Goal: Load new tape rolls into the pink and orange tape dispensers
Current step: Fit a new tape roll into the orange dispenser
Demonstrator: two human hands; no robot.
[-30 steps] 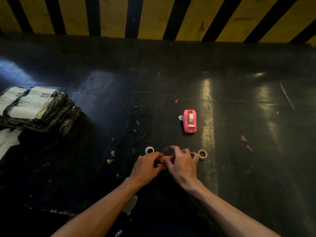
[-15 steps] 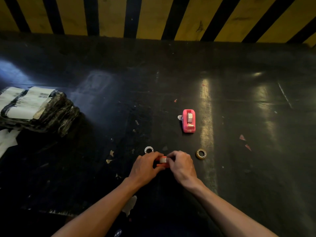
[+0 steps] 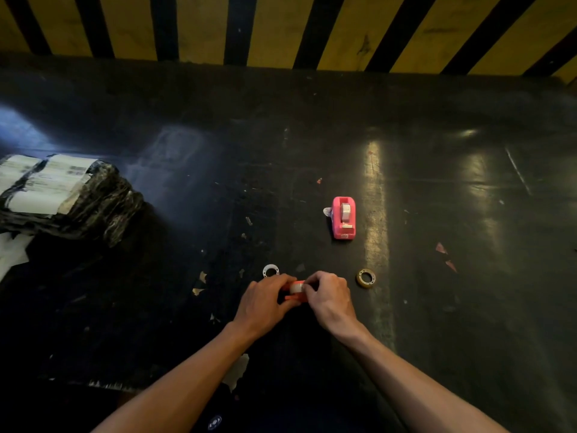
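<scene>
Lying far to the left on the dark table was a black-wrapped bundle, well clear of the work. Nearer the middle, a white ring lay just beyond the left hand, whose fingers were curled closed around the orange dispenser, pinning it low against the tabletop. A pale tape roll sat in the dispenser between both hands, and the right hand was closed over it, fingertips pinching at its right edge; whether they held the loose tape end or the roll itself could not be told. Seating this roll looked like the step in hand, and doing it well probably meant keeping the left hand firm, pressing the roll squarely down, then drawing the free end toward the cutter. Farther back stood the pink dispenser, a roll already visible inside it. At the right, a brownish tape roll lay flat, near but apart from the right hand.
</scene>
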